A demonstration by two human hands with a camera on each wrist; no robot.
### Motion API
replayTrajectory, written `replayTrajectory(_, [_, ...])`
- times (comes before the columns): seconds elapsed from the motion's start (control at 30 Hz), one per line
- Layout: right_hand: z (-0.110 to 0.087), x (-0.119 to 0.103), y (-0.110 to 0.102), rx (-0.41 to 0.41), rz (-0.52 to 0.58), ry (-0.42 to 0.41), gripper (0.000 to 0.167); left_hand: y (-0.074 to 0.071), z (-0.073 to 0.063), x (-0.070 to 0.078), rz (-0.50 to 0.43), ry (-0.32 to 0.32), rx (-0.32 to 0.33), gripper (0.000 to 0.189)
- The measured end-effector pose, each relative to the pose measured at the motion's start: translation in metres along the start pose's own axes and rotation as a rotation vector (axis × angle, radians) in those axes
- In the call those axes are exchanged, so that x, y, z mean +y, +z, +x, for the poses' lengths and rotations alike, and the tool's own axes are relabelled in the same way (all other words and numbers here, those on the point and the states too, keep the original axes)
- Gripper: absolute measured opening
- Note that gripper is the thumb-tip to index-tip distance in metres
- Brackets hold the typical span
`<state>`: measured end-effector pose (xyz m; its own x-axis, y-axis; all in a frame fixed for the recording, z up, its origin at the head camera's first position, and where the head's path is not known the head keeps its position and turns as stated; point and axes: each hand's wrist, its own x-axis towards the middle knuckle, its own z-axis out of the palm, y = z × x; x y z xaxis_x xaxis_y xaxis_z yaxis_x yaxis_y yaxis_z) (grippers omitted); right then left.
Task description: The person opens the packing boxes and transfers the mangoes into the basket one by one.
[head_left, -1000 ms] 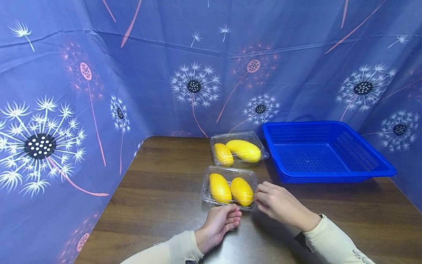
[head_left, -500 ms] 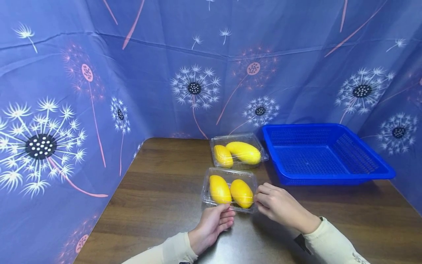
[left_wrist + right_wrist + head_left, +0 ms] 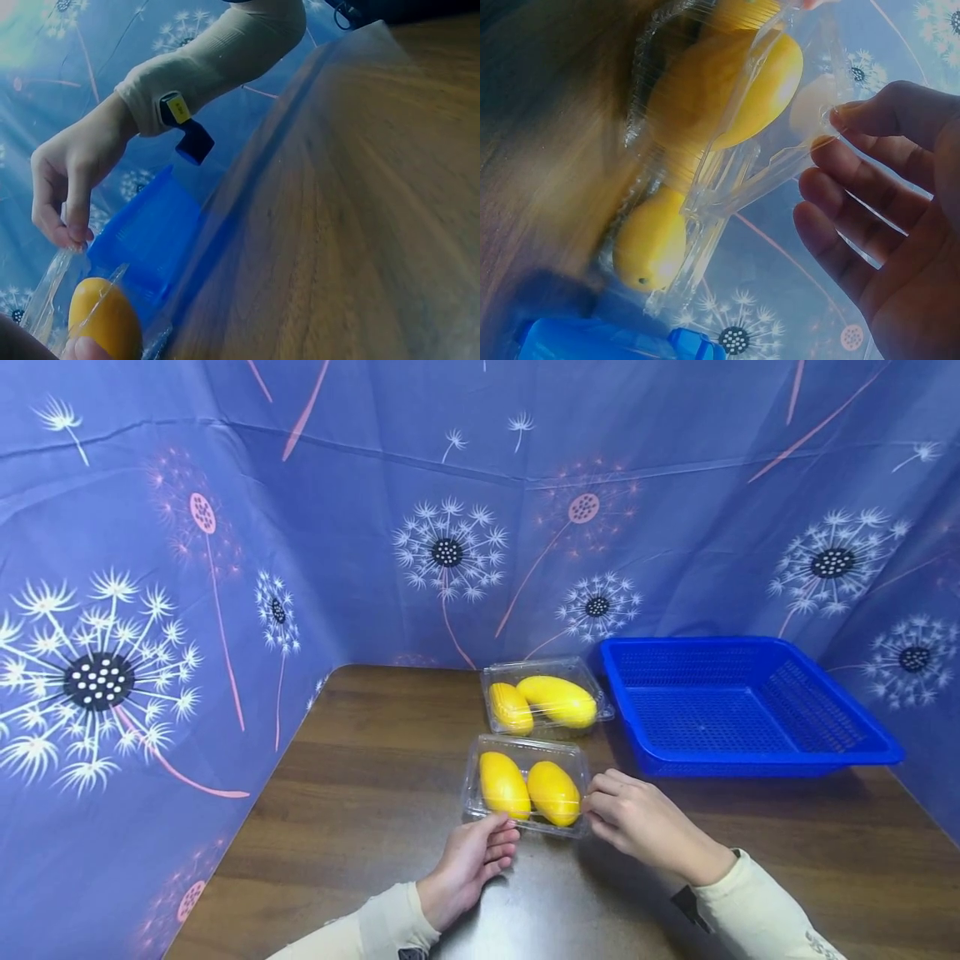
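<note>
Two yellow mangoes [image 3: 504, 783] lie in a clear plastic clamshell box [image 3: 474, 781] at the middle of the table. My left hand [image 3: 462, 866] pinches its front rim, thumb on top, the other fingers fairly straight below the edge. At the front right corner my right hand [image 3: 647, 827] pinches the rim between thumb and forefinger. In the right wrist view that corner [image 3: 810, 146] lies at the right hand's fingertips. Only a fingertip of the left hand [image 3: 86, 349] shows beside a mango in the left wrist view.
Behind the box sits another clear clamshell box [image 3: 495, 675], also with two mangoes [image 3: 558, 700]. A blue plastic basket [image 3: 757, 758] stands at the back right, close to it. Patterned blue cloth [image 3: 337, 527] hangs around the wooden table [image 3: 360, 793].
My left hand has slid leftward along the near box's front rim. The right hand has stayed at the right corner. The view has shifted slightly.
</note>
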<state>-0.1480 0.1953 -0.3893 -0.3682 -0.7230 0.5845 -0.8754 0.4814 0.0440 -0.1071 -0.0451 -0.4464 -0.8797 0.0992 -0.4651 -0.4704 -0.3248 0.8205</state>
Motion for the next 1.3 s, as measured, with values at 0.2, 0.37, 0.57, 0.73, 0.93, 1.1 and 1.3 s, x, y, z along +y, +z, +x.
replayTrajectory(0.2, [-0.001, 0.0, 0.001, -0.006, 0.013, 0.02, 0.018, -0.006, 0.002, 0.0, 0.018, 0.014, 0.007, 0.025])
replayTrajectory(0.37, [-0.002, -0.001, 0.003, 0.001, 0.008, 0.026, 0.019, -0.007, 0.003, 0.0, 0.032, 0.022, 0.008, 0.026])
replayTrajectory(0.57, [-0.007, -0.004, 0.008, 0.006, -0.001, 0.035, 0.022, -0.007, 0.002, 0.0, 0.048, 0.034, 0.013, 0.023])
replayTrajectory(0.73, [-0.011, -0.007, 0.014, 0.029, -0.02, 0.041, 0.022, -0.008, 0.003, -0.002, 0.055, 0.037, 0.018, 0.02])
replayTrajectory(0.93, [-0.008, -0.014, 0.02, 0.075, -0.065, 0.039, 0.025, -0.008, 0.002, -0.005, 0.047, 0.038, 0.027, 0.019])
replayTrajectory(1.1, [-0.002, -0.018, 0.024, 0.098, -0.09, 0.049, 0.03, -0.006, 0.002, -0.005, 0.05, 0.041, 0.03, 0.02])
replayTrajectory(1.3, [0.003, -0.022, 0.03, 0.079, -0.1, 0.049, 0.031, -0.006, 0.001, -0.005, 0.064, 0.047, 0.037, 0.022])
